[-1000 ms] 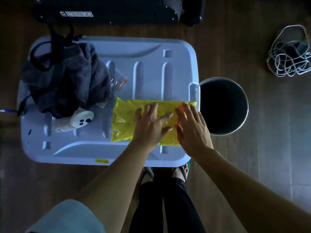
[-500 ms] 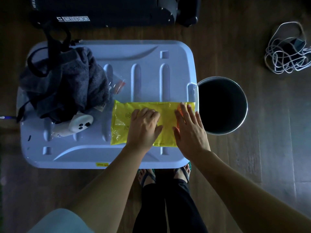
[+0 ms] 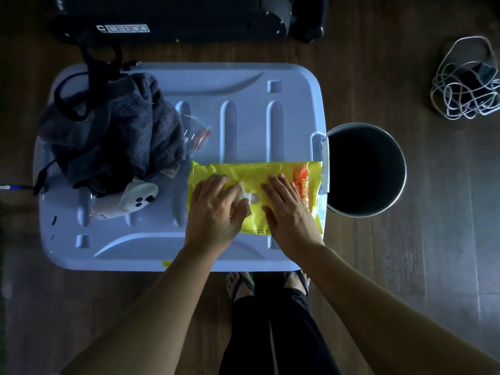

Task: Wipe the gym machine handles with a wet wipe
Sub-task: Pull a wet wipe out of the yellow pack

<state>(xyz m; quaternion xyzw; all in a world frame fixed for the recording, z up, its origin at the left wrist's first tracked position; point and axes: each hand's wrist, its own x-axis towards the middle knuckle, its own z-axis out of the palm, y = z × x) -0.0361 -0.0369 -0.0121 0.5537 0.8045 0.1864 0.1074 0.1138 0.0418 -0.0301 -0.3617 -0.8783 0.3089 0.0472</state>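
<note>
Your left hand (image 3: 216,209) pinches a white wet wipe (image 3: 243,197) at the opening mid-pack, while your right hand (image 3: 286,209), fingers flat, pins the yellow pack (image 3: 243,171), lying crosswise on the surface (image 3: 243,87).

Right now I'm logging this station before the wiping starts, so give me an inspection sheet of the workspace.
Surface: pale blue bin lid on a wooden floor, used as a table.
Job's things: yellow wipe pack at the lid's right front; a white wipe coming out of its opening.
Clutter: dark towel, white controller, clear wrapper.
Grippers: left hand pinching the wipe; right hand flat on the pack, holding it down.
Cables: tangled white cord on the floor, far right; black strap on the towel.
Surroundings: round bin right of the lid; black gym machine base beyond it.
</note>
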